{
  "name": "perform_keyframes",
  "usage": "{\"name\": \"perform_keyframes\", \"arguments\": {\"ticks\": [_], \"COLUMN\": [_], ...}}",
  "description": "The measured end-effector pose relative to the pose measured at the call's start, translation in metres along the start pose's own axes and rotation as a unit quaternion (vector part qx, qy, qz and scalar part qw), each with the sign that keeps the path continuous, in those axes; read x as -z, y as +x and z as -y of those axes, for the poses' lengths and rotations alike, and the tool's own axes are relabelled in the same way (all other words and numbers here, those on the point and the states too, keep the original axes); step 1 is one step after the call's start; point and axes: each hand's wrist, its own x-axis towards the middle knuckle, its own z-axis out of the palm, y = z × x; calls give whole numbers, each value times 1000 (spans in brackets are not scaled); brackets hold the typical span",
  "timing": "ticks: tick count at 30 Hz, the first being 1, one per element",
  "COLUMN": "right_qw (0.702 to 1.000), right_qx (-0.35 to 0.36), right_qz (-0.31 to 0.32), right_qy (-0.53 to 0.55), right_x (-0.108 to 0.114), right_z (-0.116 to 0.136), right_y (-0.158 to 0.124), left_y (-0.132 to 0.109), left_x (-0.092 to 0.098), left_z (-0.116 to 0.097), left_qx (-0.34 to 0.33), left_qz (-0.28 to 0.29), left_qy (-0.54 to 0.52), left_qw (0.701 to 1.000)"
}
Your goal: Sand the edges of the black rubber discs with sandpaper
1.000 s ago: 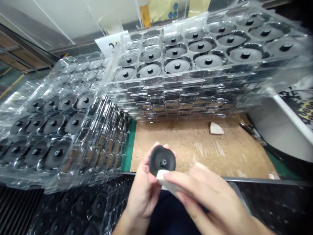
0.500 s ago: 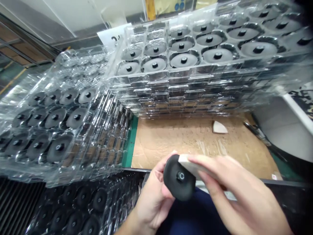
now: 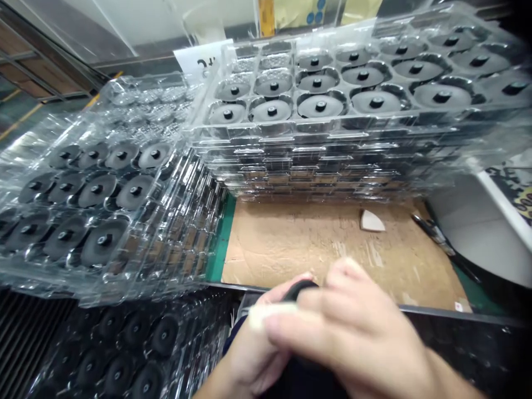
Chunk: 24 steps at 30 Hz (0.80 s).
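Observation:
A round black disc (image 3: 300, 288) is in my left hand (image 3: 253, 349), low in front of my body. Its fingers are closed around the disc, and only the disc's upper edge shows. My right hand (image 3: 357, 327) lies across the disc and hides most of it. Between its thumb and fingers is a whitish pad (image 3: 258, 315), blurred by motion, with its end sticking out to the left. I cannot tell whether the pad touches the disc. A second whitish wedge-shaped pad (image 3: 372, 220) lies on the cardboard sheet (image 3: 291, 238) beyond my hands.
Stacked clear plastic trays (image 3: 316, 130) holding black discs stand at the back. Another tray stack (image 3: 166, 221) rises at the left, and more discs sit in a dark tray (image 3: 124, 338) at lower left. A black-handled tool (image 3: 432, 233) lies beside a white bin (image 3: 469, 210).
My right hand has swung left and over the disc, carrying the pad to its left side. The disc's face, visible before, is now mostly covered. The view has shifted slightly.

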Motion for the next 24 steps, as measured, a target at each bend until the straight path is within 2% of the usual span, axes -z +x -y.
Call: {"name": "perform_keyframes", "arguments": {"ticks": [2,4,5,7,9,11,13,16,18,20,22,24], "right_qw": [994,970,959,952,954,953,951,951,971,991,998,998], "right_qx": [-111,-238,-280,-303,-287,-284,-301,-304,-226,-122,-58,-49], "right_qz": [3,-33,-30,23,76,94,61,-48,-66,-27,5,3], "right_qy": [-5,-18,-20,-18,-30,-39,-33,-39,-48,-43,-37,-50], "right_x": [1,-5,-12,-32,-49,-53,-44,-19,-12,-15,-21,-25], "right_z": [-17,-38,-48,-65,-76,-78,-70,-39,-13,7,14,7], "right_y": [-6,-23,-34,-60,-83,-92,-84,-46,-21,-6,-8,-21], "left_y": [-2,-4,-5,-5,-6,-5,-4,-3,-3,-3,-4,-4], "left_x": [1,2,3,7,11,15,16,13,9,9,13,20], "left_z": [-1,-3,-4,-5,-6,-5,-4,-4,-5,-7,-9,-10], "left_qx": [-19,-30,-34,-45,-56,-59,-59,-69,-77,-81,-94,-123], "left_qz": [21,52,62,67,56,40,39,42,33,22,7,-27], "left_qy": [-27,-66,-82,-97,-106,-112,-116,-113,-109,-103,-101,-101], "left_qw": [999,996,994,992,991,991,991,990,991,991,990,987]}}
